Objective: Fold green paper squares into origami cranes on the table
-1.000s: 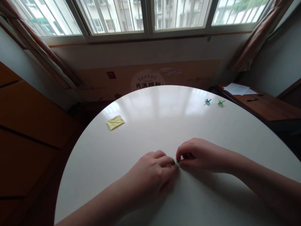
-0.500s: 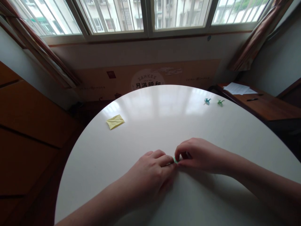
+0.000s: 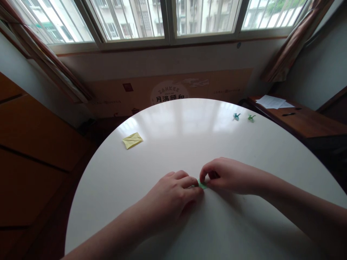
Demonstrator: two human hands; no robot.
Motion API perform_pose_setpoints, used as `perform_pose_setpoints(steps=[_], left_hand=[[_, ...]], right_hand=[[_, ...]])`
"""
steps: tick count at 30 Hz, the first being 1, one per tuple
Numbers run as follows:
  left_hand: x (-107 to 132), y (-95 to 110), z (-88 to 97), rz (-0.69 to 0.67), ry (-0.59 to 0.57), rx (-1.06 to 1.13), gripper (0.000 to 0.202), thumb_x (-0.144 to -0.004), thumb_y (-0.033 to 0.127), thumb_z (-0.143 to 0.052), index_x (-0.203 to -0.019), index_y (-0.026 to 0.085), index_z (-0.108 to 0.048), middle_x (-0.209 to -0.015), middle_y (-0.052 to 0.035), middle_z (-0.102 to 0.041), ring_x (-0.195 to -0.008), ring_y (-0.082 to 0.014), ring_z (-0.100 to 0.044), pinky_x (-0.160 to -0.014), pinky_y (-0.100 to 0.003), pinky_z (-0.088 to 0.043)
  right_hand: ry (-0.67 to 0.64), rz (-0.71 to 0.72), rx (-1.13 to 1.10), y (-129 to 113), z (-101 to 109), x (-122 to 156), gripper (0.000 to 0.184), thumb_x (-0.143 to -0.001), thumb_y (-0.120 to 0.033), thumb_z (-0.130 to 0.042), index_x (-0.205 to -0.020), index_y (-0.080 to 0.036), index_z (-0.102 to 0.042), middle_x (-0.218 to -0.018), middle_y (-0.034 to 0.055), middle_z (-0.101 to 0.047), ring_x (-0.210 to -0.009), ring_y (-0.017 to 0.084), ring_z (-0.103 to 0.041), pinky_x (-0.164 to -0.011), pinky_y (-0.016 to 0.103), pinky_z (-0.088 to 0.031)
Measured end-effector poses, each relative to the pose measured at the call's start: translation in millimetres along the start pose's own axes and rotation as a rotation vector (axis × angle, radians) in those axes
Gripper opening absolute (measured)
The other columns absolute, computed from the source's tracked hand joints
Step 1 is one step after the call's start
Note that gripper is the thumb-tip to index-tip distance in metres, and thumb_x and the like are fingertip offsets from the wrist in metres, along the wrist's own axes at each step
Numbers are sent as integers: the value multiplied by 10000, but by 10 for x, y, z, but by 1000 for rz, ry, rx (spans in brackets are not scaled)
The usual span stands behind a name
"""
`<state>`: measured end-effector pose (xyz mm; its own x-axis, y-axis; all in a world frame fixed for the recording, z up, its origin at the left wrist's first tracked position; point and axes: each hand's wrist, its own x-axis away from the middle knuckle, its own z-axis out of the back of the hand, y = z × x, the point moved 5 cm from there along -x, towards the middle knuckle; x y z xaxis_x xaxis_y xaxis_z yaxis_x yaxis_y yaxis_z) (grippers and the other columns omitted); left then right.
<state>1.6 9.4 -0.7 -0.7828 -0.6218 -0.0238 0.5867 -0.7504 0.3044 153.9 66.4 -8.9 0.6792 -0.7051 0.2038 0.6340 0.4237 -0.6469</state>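
A small piece of folded green paper (image 3: 202, 184) lies on the white table between my two hands, mostly covered by fingers. My left hand (image 3: 180, 189) rests on the tabletop, its fingers closed on the paper's left part. From the right, my right hand (image 3: 221, 175) pinches the paper's other side between bent index finger and thumb. The exact fold of the paper is too small and too hidden to make out.
On the round white table (image 3: 168, 151), a crumpled yellow paper (image 3: 132, 141) lies at the left. Two folded paper cranes, one blue (image 3: 236, 116) and one green (image 3: 251, 118), stand near the far right edge. White sheets (image 3: 273, 102) lie on a brown desk (image 3: 320, 122) beyond.
My right hand has shifted slightly up and left over the paper. More of the green paper now shows between my hands. The view has moved a little.
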Motion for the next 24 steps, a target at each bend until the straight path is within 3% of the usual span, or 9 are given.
perform_pose_setpoints(steps=[11,18,24], left_hand=[[1,56,68,-24,43,20,192,-948,166,-539,-1078,234,-663,-1111,-26,-716,-1019,-217,-606,-911,-345,-472],[15,53,73,-28,42,8,187,-964,184,-539,-1102,248,-647,-1263,-20,-687,-1191,-241,-577,-974,-384,-464],[28,8,67,-2,52,-85,212,-957,219,-554,-1139,265,-652,-1378,-62,-588,-1209,-287,-551,-954,-467,-483]], right_hand=[[-146,62,-145,144,85,6,296,-820,-191,-598,-1039,-212,-796,-733,9,-681,-636,141,-541,-588,244,-390],[19,61,-147,126,112,-13,278,-831,-364,-684,-1040,-194,-754,-805,30,-693,-694,166,-600,-616,252,-448],[78,81,27,47,53,-2,217,-786,-269,-700,-987,-230,-772,-782,13,-715,-680,162,-615,-615,252,-413]])
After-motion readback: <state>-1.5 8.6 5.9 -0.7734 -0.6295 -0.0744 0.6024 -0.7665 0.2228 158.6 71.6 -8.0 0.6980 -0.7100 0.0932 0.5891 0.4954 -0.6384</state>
